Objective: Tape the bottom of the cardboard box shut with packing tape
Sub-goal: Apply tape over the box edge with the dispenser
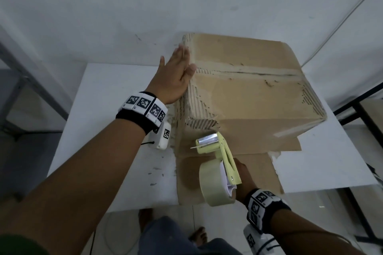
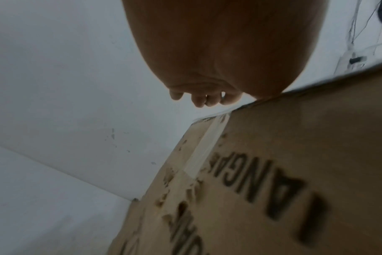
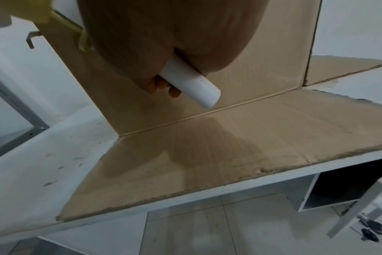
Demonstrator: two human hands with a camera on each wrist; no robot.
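Left hand (image 1: pixel 176 74) lay flat, fingers straight, against the box's (image 1: pixel 248 97) left upper edge, steadying it. Right hand (image 1: pixel 243 176) was curled round the white handle (image 3: pixel 192 82) of the dispenser (image 1: pixel 219 151), which carried a roll of tape (image 1: pixel 213 184) and hung just before the box's near side, its toothed head pointing up at the near top edge but seemingly not yet touching the cardboard.

On the table (image 1: pixel 103 130) the box stood upside down, its bottom facing up and its open flaps (image 1: pixel 228 172) spread flat on the tabletop toward the person. Along the seam (image 1: pixel 248 71) where the bottom flaps met ran a strip (image 2: pixel 205 146) that looked like tape; its end came down over the left side. Whether that strip was sound, I could not tell; the cardboard around it was badly torn.

As I judged it, the step in hand was bringing the dispenser up to start a strip. Next, the head would need pressing onto the near side or top, then drawing across while the left hand braced the box against the pull.
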